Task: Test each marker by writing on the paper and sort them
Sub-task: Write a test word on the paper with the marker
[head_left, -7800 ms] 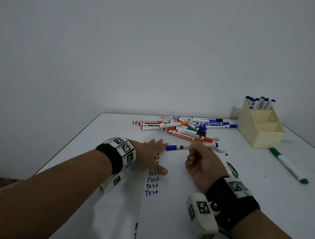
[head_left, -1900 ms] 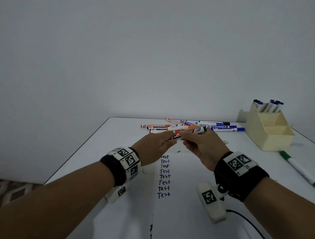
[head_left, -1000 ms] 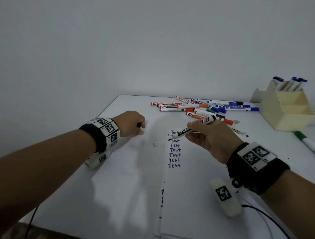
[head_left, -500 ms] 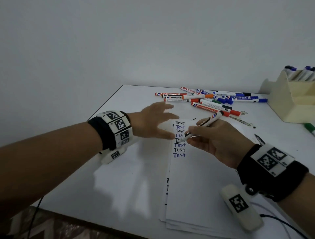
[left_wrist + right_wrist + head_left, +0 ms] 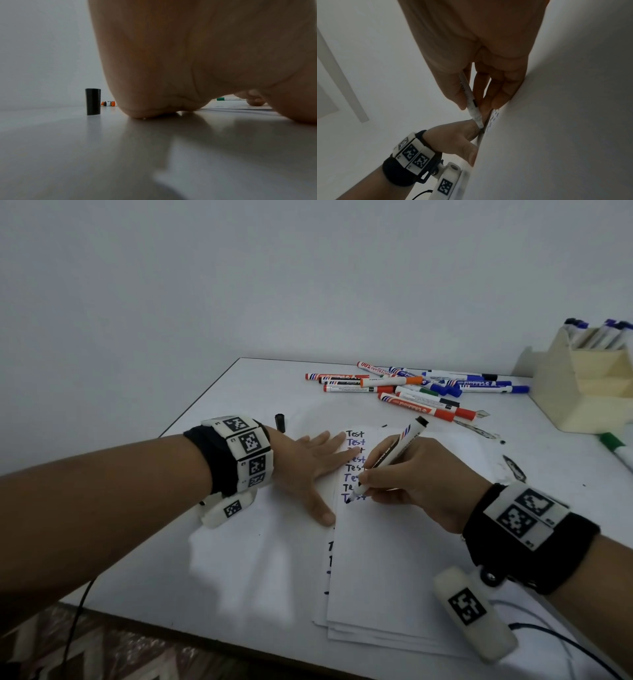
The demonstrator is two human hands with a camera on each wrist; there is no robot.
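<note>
My right hand (image 5: 407,477) grips an uncapped black marker (image 5: 390,457) like a pen, its tip touching the paper (image 5: 387,559) at the foot of a column of "Test" words. The right wrist view shows the same marker (image 5: 471,104) pinched between thumb and fingers. My left hand (image 5: 308,463) lies flat with spread fingers on the paper's left edge. The marker's black cap (image 5: 280,422) stands upright on the table behind that hand, also seen as the cap (image 5: 92,101) in the left wrist view. A pile of markers (image 5: 418,392) lies further back.
A cream organizer (image 5: 589,385) with several blue and black markers stands at the far right. A green marker (image 5: 616,448) lies in front of it. The white table (image 5: 239,559) ends at the near and left edges. A cable (image 5: 548,635) trails from my right wrist.
My left hand set the black cap down on the table and then came to rest flat on the paper. My right hand lowered the marker tip onto the paper under the last word.
</note>
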